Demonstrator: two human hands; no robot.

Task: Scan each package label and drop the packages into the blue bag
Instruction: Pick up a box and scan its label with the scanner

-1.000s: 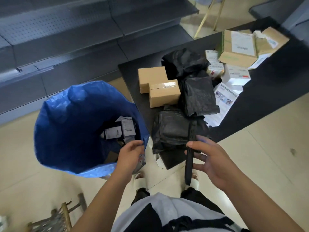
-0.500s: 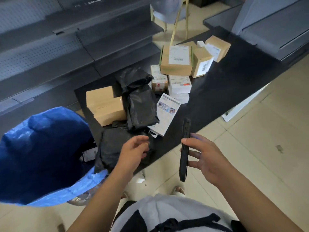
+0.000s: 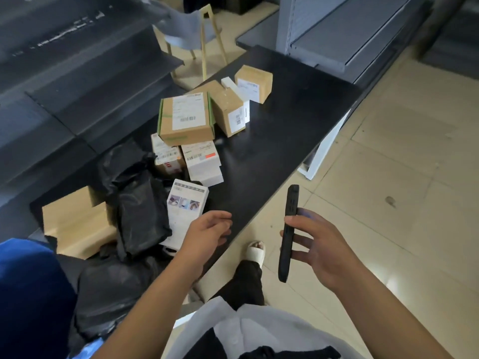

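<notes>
A person stands at a black table (image 3: 285, 120) heaped with packages. The right hand (image 3: 315, 251) grips a black handheld scanner (image 3: 288, 233) edge-on, thumb on the near edge and fingers curled behind it. The left hand (image 3: 207, 233) is empty, fingers loosely bent, hovering just beside a flat white product box (image 3: 185, 203) that leans on a black plastic mailer bag (image 3: 141, 211).

The white box looks light and stiff; pinching its near short edge, or thumb on the face and fingers beneath, would probably lift it cleanly. The black mailers look soft, slick and floppy, better grabbed by a bunched fold. Farther back, the taped cardboard box (image 3: 186, 120) with a barcode label seems rigid and heavier, likely best held across its sides.

The blue bag (image 3: 28, 294) sits at the lower left, below the table's end.
</notes>
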